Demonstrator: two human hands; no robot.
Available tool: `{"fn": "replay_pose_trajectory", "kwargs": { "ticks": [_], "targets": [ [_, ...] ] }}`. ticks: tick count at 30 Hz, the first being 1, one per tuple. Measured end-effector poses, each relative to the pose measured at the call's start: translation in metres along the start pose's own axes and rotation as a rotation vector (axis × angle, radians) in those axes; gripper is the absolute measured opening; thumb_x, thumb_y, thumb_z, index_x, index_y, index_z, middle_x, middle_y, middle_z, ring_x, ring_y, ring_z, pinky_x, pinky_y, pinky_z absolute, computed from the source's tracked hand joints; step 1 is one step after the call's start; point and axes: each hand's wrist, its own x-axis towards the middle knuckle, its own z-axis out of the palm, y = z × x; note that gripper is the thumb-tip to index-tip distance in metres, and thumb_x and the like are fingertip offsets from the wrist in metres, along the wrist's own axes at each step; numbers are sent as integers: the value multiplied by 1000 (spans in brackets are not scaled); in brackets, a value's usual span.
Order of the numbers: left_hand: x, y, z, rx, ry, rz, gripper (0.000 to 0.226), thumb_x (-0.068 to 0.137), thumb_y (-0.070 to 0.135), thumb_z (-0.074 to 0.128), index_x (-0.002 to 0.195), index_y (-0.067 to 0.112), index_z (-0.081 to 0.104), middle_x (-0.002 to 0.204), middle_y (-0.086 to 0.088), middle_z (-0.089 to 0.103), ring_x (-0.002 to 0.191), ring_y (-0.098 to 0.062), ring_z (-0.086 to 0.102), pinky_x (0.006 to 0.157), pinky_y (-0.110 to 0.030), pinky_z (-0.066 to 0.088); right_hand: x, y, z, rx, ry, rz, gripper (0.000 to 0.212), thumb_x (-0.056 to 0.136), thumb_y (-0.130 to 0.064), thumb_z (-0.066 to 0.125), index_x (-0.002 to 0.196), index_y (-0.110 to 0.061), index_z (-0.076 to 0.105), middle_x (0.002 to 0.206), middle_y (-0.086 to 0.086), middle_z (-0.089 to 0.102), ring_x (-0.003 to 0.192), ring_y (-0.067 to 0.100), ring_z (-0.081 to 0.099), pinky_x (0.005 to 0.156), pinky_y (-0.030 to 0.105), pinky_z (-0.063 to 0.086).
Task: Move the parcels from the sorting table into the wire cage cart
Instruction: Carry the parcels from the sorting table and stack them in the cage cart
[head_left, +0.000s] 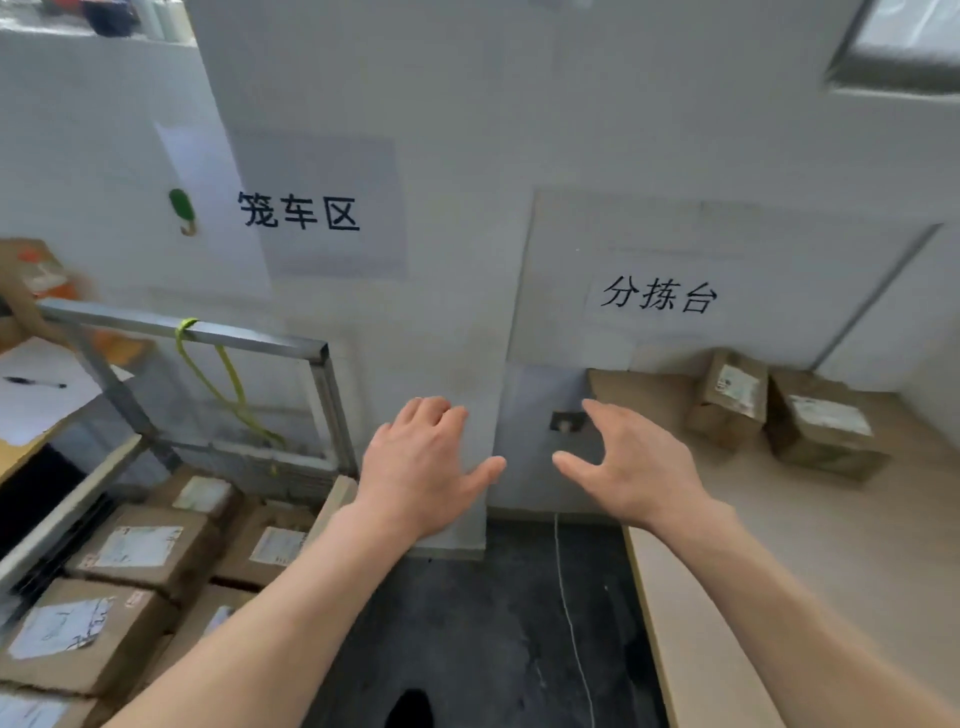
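Observation:
Two brown cardboard parcels with white labels stand at the back of the pale wooden sorting table (810, 545) on the right: a smaller one (730, 397) and a larger one (823, 431) beside it. The wire cage cart (197, 332) is at the left, and several labelled parcels (140, 551) lie inside it. My left hand (421, 462) and my right hand (631, 462) are both raised in the middle over the dark floor, between cart and table, fingers spread, holding nothing. The right hand is left of the table parcels and apart from them.
A white wall carries two paper signs, one above the cart (301, 213) and one above the table (660, 296). A yellow-green cord (228, 384) hangs from the cart's top rail. A desk with paper and a pen (36, 383) stands at far left. A thin white cable (571, 618) runs across the floor.

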Motion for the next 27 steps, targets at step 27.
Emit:
{"fn": "replay_pose_trajectory", "kwargs": {
  "ticks": [27],
  "targets": [
    [217,106,84,-148,-255,603,76,93,70,43,151,21,37,154,3,37,144,-17,29,111,-39,35,57,118,-2,-18,77,635,83,88,-67,59,154,-23,37,154,-4,46,141,17,43,107,35,43]
  ]
}}
